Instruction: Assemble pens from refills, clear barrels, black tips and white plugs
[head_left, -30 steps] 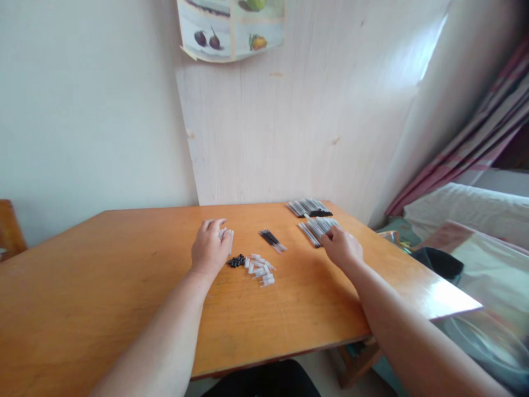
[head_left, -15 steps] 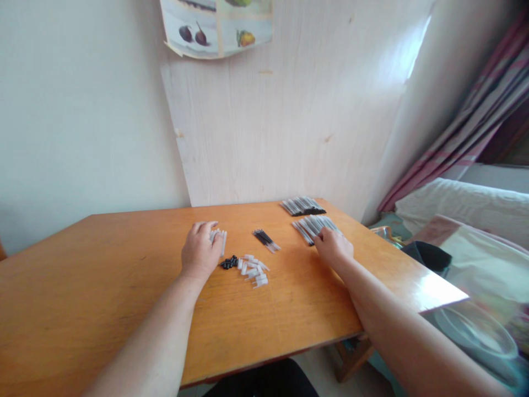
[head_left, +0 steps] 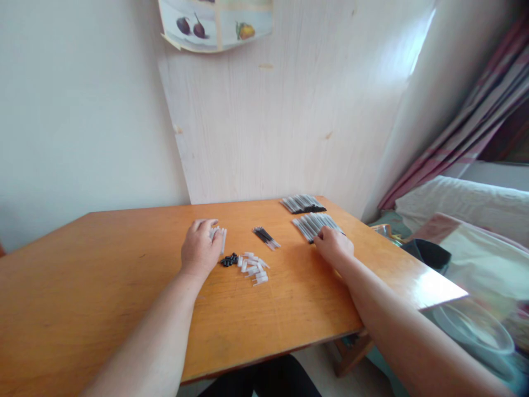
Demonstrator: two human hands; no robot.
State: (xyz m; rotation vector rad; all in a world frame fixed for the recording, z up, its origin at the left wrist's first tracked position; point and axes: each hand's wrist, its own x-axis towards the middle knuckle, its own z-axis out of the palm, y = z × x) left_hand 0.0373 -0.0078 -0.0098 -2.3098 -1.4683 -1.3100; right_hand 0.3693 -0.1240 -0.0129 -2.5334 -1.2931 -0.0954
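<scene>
My left hand (head_left: 201, 245) lies on the table at the left, thumb and fingers apart around the side of a row of translucent tubes (head_left: 223, 241), partly covering them. My right hand (head_left: 334, 246) is at the near edge of a row of clear pens (head_left: 311, 225), its fingers curled in; what they hold, if anything, is hidden. Between my hands lie thin black sticks with pale ends (head_left: 265, 237), resembling pen refills. Closer to me are a small heap of black caps (head_left: 229, 260) and several whitish plastic pieces (head_left: 255, 268).
A second row of clear pens with black ends (head_left: 303, 204) lies farther back, near the wall. The wooden table (head_left: 136, 298) ends at the right beside a dark bin (head_left: 427, 255) and a clear round tub (head_left: 475, 328). Fruit pictures (head_left: 215, 27) hang on the wall.
The view has tilted down very slightly. Both hands stay in nearly the same places, and the pens in the nearer row appear a little more evenly lined up.
</scene>
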